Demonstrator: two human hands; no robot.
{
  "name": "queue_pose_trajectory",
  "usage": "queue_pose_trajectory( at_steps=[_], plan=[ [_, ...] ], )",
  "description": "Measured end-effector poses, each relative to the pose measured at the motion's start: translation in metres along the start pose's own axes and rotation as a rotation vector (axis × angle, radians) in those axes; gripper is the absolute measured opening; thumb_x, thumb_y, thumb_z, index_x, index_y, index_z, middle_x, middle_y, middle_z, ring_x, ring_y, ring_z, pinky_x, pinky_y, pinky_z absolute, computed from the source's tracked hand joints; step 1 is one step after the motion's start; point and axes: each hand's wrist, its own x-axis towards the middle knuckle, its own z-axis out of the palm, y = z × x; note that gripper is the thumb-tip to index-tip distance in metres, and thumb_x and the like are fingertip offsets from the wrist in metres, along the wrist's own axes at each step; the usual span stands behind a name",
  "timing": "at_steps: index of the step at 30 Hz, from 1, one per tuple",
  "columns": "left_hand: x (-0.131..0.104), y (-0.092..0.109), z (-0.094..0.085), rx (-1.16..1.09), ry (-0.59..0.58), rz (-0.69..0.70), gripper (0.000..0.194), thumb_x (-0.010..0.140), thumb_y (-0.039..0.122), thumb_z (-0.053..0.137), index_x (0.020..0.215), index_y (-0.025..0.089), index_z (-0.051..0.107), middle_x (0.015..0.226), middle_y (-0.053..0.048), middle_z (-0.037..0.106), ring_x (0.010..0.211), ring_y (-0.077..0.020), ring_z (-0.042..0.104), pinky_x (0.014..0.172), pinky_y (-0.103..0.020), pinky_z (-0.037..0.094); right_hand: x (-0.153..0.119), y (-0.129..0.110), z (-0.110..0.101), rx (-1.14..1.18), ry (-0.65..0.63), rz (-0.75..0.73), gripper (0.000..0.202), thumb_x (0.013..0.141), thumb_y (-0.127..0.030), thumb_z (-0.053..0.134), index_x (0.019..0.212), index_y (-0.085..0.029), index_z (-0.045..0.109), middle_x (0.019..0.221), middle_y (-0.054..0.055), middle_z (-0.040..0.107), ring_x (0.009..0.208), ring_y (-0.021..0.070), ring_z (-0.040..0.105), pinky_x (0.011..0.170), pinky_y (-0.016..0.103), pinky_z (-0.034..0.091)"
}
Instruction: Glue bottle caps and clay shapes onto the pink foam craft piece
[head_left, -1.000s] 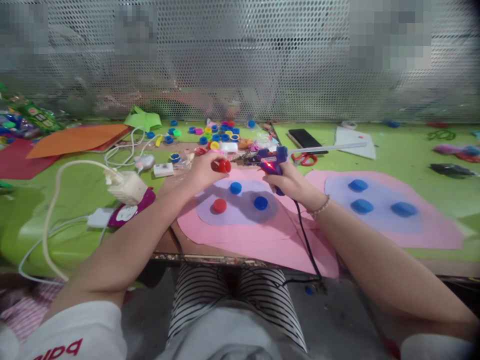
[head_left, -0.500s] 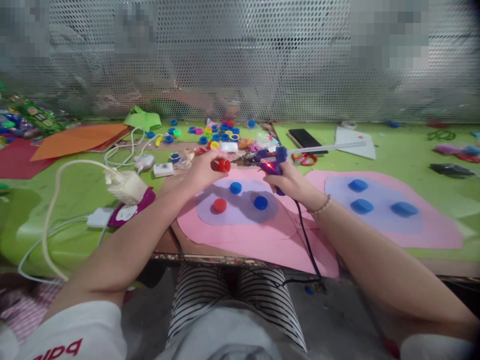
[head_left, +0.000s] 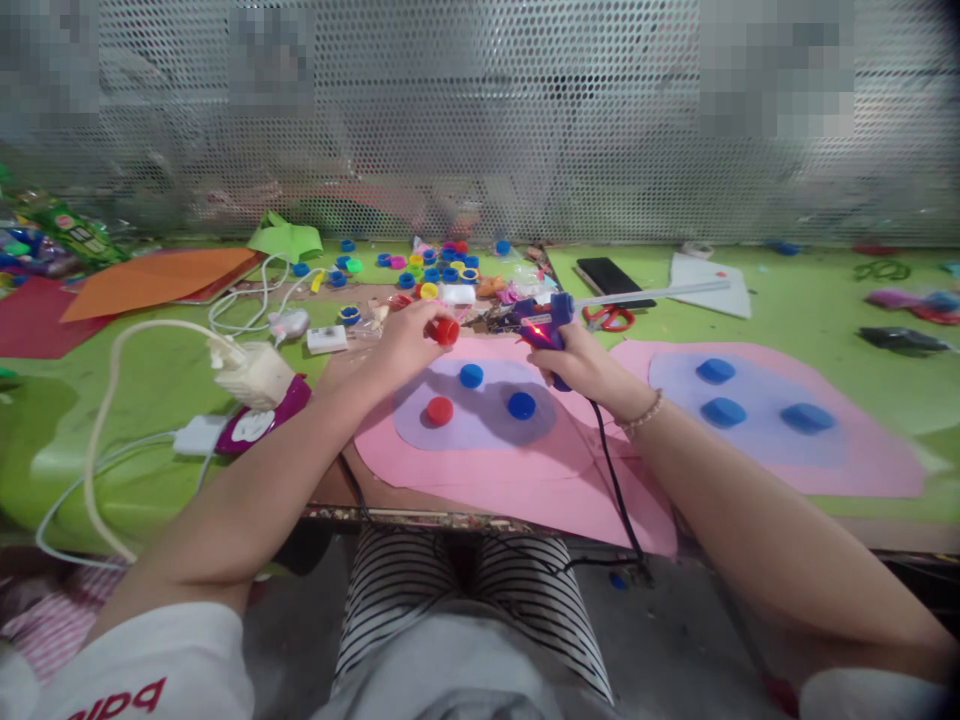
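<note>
Fingers of the left hand (head_left: 401, 342) are clamped on a red cap (head_left: 448, 332) above the upper part of the lilac paper (head_left: 480, 435), seemingly gripping its side to leave the end toward the glue gun (head_left: 561, 312) free. Right-hand fingers close round the gun's handle, probably for control and to keep skin behind the nozzle. The cap looks glossy and short; the gun, held just beyond it, is bluish purple, glowing red near its front, with a pale glue stick (head_left: 652, 296) jutting rightward.

A black phone (head_left: 613, 281) lies near red-handled scissors (head_left: 609, 319).
</note>
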Motion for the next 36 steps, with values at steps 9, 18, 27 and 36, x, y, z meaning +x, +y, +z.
queue_pose_trajectory(
  at_steps=[9, 18, 27, 36],
  plan=[
    [-0.0005, 0.003, -0.0011, 0.043, 0.008, 0.035, 0.03, 0.059, 0.009, 0.067, 0.087, 0.018, 0.063, 0.09, -0.003, 0.066, 0.076, -0.0122, 0.059, 0.073, -0.027, 0.049, 0.0008, 0.0004, -0.0002, -0.015, 0.0, 0.014, 0.018, 0.066, -0.017, 0.054, 0.049, -0.016, 0.047, 0.044, 0.001, 0.053, 0.041, 0.0115, 0.049, 0.045, 0.024, 0.038],
    [0.0002, -0.0002, -0.002, -0.111, -0.008, -0.07, 0.037, 0.058, 0.017, 0.071, 0.093, 0.017, 0.061, 0.09, -0.005, 0.066, 0.077, -0.0139, 0.06, 0.072, -0.03, 0.05, -0.0011, -0.0005, 0.0013, 0.124, 0.022, 0.067, 0.014, 0.066, -0.017, 0.055, 0.056, -0.017, 0.045, 0.043, -0.001, 0.05, 0.041, 0.0101, 0.047, 0.043, 0.023, 0.036],
    [0.0011, 0.0009, -0.0031, -0.262, -0.004, -0.149, 0.042, 0.056, 0.025, 0.075, 0.094, 0.016, 0.06, 0.094, -0.008, 0.066, 0.083, -0.0171, 0.062, 0.078, -0.034, 0.049, -0.0024, -0.0049, 0.0037, 0.36, 0.008, 0.08, 0.011, 0.064, -0.016, 0.057, 0.06, -0.017, 0.047, 0.041, -0.004, 0.045, 0.038, 0.0079, 0.041, 0.039, 0.021, 0.032],
    [0.002, 0.0015, -0.0034, -0.309, 0.005, -0.167, 0.043, 0.055, 0.02, 0.074, 0.095, 0.015, 0.059, 0.095, -0.007, 0.066, 0.085, -0.0163, 0.062, 0.079, -0.033, 0.048, -0.0014, -0.0037, 0.005, 0.382, -0.024, 0.072, 0.006, 0.062, -0.015, 0.057, 0.063, -0.015, 0.051, 0.04, -0.005, 0.046, 0.038, 0.0079, 0.042, 0.04, 0.021, 0.032]
  ],
)
